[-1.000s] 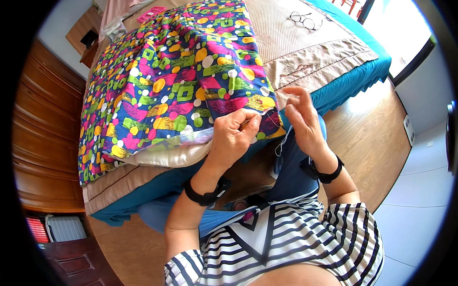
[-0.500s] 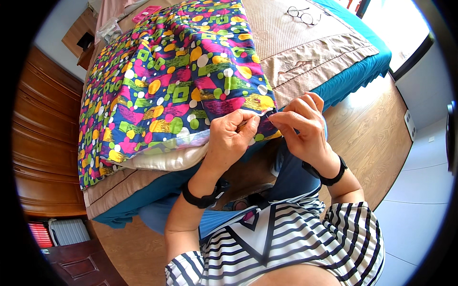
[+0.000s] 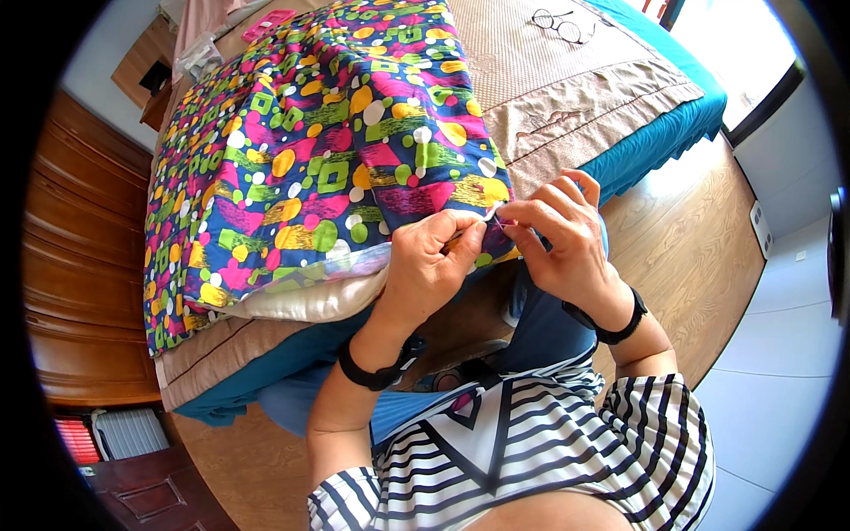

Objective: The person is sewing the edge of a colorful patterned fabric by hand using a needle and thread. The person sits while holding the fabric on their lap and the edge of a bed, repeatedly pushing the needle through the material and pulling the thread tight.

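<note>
A quilt cover [image 3: 292, 168] with a bright pattern of pink, green, yellow and white shapes on dark blue lies over the bed. White filling [image 3: 310, 299] shows along its open near edge. My left hand [image 3: 434, 257] is closed, thumb and forefinger pinching the cover's edge near its right corner. Close beside it, my right hand [image 3: 562, 239] has forefinger and thumb drawn together at that same edge. A thin purple thread [image 3: 501, 225] shows at the right fingertips. Whether a needle is there is too small to tell.
Round eyeglasses [image 3: 562, 28] rest on the beige bedspread [image 3: 540, 88]. A pink item [image 3: 268, 26] and a clear plastic bag [image 3: 199, 57] lie at the far left. Teal cloth [image 3: 660, 137] hangs at the bed's side. Wooden cabinets [image 3: 88, 257] stand left.
The right forefinger has shifted left onto the cover's edge, parting slightly from the thumb. The left hand keeps its pinch and has barely moved.
</note>
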Motion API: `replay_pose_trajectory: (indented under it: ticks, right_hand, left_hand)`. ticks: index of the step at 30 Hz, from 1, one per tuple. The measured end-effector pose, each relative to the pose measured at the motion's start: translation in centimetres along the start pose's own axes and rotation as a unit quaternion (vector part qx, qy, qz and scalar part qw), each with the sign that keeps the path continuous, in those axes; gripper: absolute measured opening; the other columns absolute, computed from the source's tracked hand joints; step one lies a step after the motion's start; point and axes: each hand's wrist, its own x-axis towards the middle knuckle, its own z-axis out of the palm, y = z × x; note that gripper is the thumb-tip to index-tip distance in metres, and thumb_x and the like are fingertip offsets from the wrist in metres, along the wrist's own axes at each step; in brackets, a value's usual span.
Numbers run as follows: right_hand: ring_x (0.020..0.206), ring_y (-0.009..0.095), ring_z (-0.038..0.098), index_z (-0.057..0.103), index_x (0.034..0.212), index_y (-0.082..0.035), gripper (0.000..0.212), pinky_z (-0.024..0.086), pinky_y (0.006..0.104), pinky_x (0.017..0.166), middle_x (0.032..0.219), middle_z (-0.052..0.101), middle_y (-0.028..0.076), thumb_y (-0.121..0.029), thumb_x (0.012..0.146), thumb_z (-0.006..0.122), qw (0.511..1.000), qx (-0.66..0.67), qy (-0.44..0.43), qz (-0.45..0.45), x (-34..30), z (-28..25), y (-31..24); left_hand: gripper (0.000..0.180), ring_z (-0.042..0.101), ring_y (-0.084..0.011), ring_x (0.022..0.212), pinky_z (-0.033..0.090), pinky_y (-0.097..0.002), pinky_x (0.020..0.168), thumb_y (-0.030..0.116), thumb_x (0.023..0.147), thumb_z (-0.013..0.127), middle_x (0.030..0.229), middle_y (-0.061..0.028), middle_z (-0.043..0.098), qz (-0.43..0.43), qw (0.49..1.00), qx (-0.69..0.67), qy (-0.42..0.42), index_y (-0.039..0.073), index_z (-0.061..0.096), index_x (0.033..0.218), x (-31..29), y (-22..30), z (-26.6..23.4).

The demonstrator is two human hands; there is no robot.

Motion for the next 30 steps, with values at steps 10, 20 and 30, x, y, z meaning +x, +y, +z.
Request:
replay_pose_trajectory:
  ticks: [10,20,30]
  right_hand:
    - [0.078,0.022,0.057,0.07,0.099,-0.012,0.025,0.033,0.0444,0.099,0.077,0.057,0.003,-0.001,0.077,0.071,0.998,0.01,-0.062,0.007,-0.1,-0.7,-0.3]
    - [0.072,0.025,0.059,0.069,0.089,-0.008,0.017,0.046,0.0432,0.092,0.074,0.06,0.005,0.0,0.075,0.073,0.997,0.054,0.042,0.019,-1.0,0.6,-1.4]
    - [0.074,0.025,0.063,0.07,0.091,-0.006,0.02,0.05,0.0444,0.095,0.074,0.062,0.006,0.005,0.074,0.073,0.99,0.129,0.035,0.042,-0.7,1.1,-1.0]
  left_hand:
    - [0.011,0.063,-0.0259,0.059,0.048,-0.0315,0.052,0.002,0.082,0.075,0.071,-0.0113,0.063,0.222,0.96,0.165,0.034,0.003,0.067,0.09,-0.1,-0.6,0.6]
    - [0.02,0.058,-0.0234,0.058,0.048,-0.0333,0.05,0.001,0.078,0.076,0.07,-0.0087,0.057,0.319,0.918,0.223,0.071,-0.001,0.065,0.095,-1.3,-0.8,1.0]
    - [0.02,0.056,-0.0236,0.058,0.047,-0.0333,0.049,0.0,0.077,0.074,0.07,-0.0084,0.055,0.319,0.922,0.212,0.05,0.0,0.066,0.095,-1.3,-0.8,0.9]
